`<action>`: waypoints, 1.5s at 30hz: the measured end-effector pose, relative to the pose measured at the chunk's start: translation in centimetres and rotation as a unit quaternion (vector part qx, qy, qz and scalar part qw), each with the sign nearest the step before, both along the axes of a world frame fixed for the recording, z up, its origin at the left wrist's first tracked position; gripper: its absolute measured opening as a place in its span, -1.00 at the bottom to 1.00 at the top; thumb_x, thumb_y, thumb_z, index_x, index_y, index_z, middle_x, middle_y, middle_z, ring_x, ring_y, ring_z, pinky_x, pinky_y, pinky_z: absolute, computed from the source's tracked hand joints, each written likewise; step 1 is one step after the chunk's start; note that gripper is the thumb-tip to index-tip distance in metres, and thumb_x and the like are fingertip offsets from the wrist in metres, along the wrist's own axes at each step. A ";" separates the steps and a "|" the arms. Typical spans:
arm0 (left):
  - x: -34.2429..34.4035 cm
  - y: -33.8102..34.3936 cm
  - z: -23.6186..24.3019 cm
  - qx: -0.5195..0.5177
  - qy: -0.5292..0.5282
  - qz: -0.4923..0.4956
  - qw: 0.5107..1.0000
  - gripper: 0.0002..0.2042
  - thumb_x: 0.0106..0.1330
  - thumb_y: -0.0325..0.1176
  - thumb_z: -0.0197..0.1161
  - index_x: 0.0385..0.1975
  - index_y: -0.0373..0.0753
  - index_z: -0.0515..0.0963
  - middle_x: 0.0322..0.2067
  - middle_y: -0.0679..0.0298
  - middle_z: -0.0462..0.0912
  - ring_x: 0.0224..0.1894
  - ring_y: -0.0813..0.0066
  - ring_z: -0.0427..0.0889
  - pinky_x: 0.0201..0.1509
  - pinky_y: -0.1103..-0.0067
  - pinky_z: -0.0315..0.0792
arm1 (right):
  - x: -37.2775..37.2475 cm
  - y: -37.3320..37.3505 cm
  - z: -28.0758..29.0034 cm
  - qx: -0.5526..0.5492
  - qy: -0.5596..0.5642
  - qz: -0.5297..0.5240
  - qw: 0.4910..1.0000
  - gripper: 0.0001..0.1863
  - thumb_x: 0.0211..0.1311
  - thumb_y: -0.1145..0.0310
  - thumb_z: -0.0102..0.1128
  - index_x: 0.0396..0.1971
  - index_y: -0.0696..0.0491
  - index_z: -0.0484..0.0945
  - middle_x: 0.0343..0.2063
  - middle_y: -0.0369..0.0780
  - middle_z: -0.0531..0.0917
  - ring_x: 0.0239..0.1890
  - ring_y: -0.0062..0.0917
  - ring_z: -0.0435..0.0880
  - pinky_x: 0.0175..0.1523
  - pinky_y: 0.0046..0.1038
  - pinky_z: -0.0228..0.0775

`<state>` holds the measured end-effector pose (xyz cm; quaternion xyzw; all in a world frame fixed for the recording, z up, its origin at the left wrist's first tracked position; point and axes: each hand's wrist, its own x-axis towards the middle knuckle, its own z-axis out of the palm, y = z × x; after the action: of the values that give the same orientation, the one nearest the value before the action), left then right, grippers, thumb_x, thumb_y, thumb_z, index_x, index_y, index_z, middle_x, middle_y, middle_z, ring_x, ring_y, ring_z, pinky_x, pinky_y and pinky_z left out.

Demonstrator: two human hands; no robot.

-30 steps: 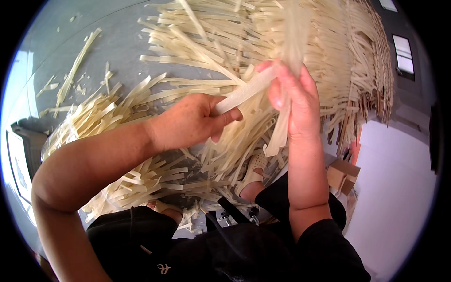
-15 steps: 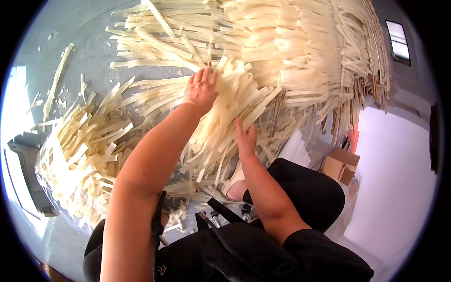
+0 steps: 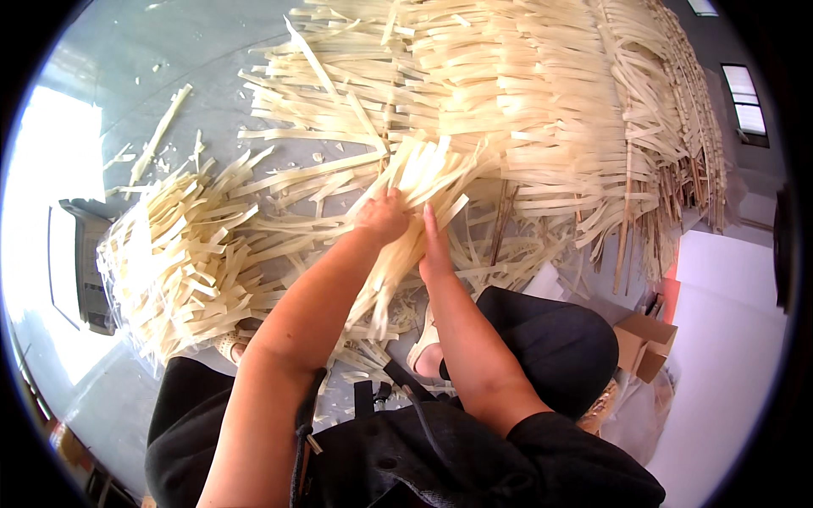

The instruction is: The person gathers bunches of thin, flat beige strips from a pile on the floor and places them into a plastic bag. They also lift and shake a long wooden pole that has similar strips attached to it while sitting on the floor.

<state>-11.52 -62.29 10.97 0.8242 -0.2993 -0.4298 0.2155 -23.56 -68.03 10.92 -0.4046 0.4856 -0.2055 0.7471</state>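
Both hands work one bundle of long, flat, pale cream strips point(image 3: 406, 182) lying on the grey floor point(image 3: 203, 76) just in front of the person's knees: the left hand point(image 3: 383, 216) has its grip closed over the bundle from above, while the right hand point(image 3: 434, 245) presses flat-fingered against its side, grip apart. To the left a smaller loose heap of the same cream strips point(image 3: 174, 254) sits gathered. Ahead and to the right the big spread pile of strips point(image 3: 550, 110) looks far larger, so most of the sorting seems left.
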 end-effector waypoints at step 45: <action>-1.3 12.1 -3.5 -0.187 0.086 0.382 0.901 0.09 -0.05 0.11 0.38 0.40 -0.21 -0.16 0.29 -0.09 0.09 0.36 -0.02 0.05 0.40 0.28 0.03 | 19.8 1.2 -1.7 -0.345 0.136 0.668 0.645 -0.50 0.12 -0.16 0.18 -0.04 -0.16 0.61 0.13 -0.09 0.47 0.19 -0.34 0.44 0.23 -0.38 0.26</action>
<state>-12.78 -50.22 7.51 0.7794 -0.0169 -0.3197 0.5385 -3.76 -66.81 9.27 -0.8712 0.0731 0.2541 0.4137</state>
